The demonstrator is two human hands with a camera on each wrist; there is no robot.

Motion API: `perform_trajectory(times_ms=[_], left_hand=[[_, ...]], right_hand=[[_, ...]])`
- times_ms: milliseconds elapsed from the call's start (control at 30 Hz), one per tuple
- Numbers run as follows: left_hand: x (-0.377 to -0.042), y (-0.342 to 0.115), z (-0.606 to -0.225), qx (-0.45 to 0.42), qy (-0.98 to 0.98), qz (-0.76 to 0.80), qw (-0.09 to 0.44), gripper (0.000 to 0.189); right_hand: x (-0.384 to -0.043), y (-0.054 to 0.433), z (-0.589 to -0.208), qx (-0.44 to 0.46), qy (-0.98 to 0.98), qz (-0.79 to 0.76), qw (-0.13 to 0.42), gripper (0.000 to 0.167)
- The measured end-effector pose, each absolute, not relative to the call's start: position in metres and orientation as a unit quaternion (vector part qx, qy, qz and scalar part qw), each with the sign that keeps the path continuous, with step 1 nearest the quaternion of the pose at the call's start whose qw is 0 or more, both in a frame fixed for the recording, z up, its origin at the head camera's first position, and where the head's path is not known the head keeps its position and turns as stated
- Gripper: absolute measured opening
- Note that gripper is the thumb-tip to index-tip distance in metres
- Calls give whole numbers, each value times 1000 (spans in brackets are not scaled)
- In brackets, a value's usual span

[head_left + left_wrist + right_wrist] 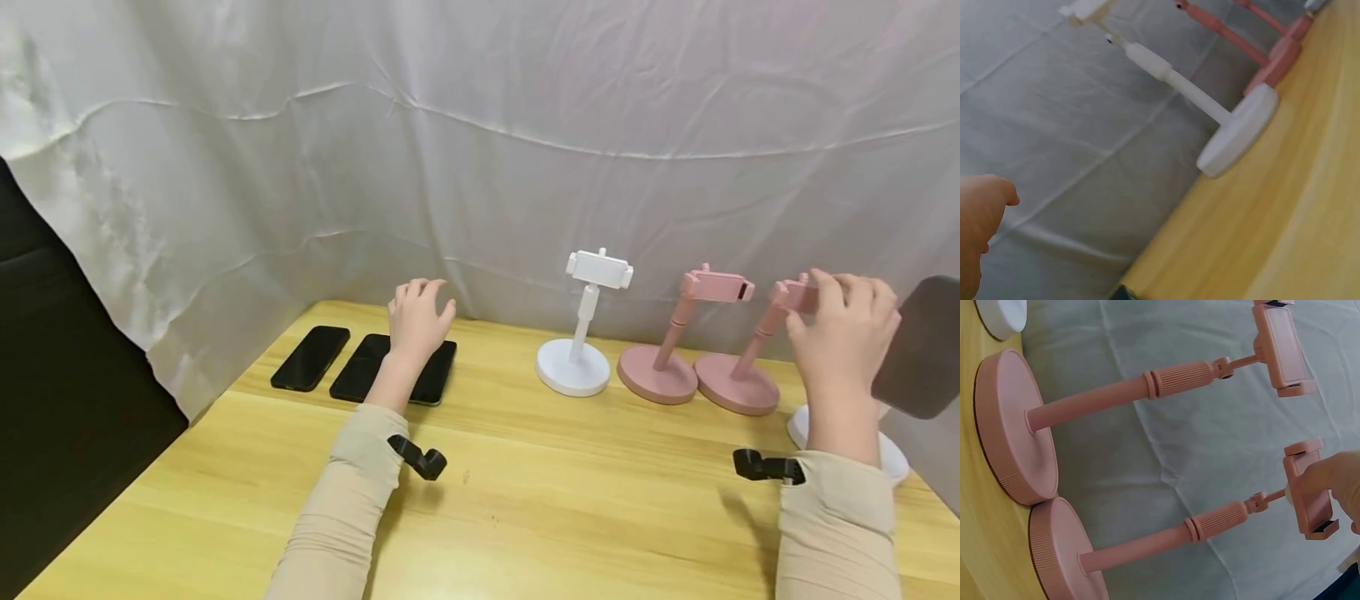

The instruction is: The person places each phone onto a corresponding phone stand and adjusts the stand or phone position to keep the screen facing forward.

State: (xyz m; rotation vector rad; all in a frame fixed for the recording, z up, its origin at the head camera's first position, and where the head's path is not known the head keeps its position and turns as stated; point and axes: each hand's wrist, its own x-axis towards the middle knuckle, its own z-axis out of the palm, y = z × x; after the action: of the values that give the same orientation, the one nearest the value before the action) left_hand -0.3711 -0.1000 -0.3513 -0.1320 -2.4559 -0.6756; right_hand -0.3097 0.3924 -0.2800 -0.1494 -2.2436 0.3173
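Observation:
In the head view my right hand (pixel 847 333) is at the holder of the rightmost pink phone stand (pixel 738 383). The right wrist view shows my thumb (pixel 1325 478) across the front of the pink clamp (pixel 1313 515), with a fingertip partly visible behind it. My left hand (pixel 417 321) hovers with loosely bent fingers above a black-screened flat device (pixel 360 375). The forearm covers its middle, so I cannot tell whether it is one device or two. Only part of that hand (pixel 982 219) shows in the left wrist view.
A black phone (pixel 311 358) lies at the far left. A white phone stand (pixel 573 371) and another pink stand (pixel 660 375) stand along the back. At the far right, a dark slab (pixel 922 350) rises above a white base (pixel 891 458). Grey cloth (pixel 487 183) hangs behind.

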Motion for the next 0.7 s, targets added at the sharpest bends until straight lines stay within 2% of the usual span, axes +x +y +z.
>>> perform_trajectory(times_ms=[133, 433, 700], left_hand=[[-375, -94, -364, -49, -931, -234, 275, 41], [-378, -87, -388, -26, -956, -217, 195, 49], [-376, -90, -401, 15, -968, -215, 127, 58]], right_hand=[[-312, 392, -283, -60, -891, 120, 434, 51], [-312, 392, -283, -48, -875, 127, 465, 46], [-313, 390, -283, -70, -889, 119, 436, 43]])
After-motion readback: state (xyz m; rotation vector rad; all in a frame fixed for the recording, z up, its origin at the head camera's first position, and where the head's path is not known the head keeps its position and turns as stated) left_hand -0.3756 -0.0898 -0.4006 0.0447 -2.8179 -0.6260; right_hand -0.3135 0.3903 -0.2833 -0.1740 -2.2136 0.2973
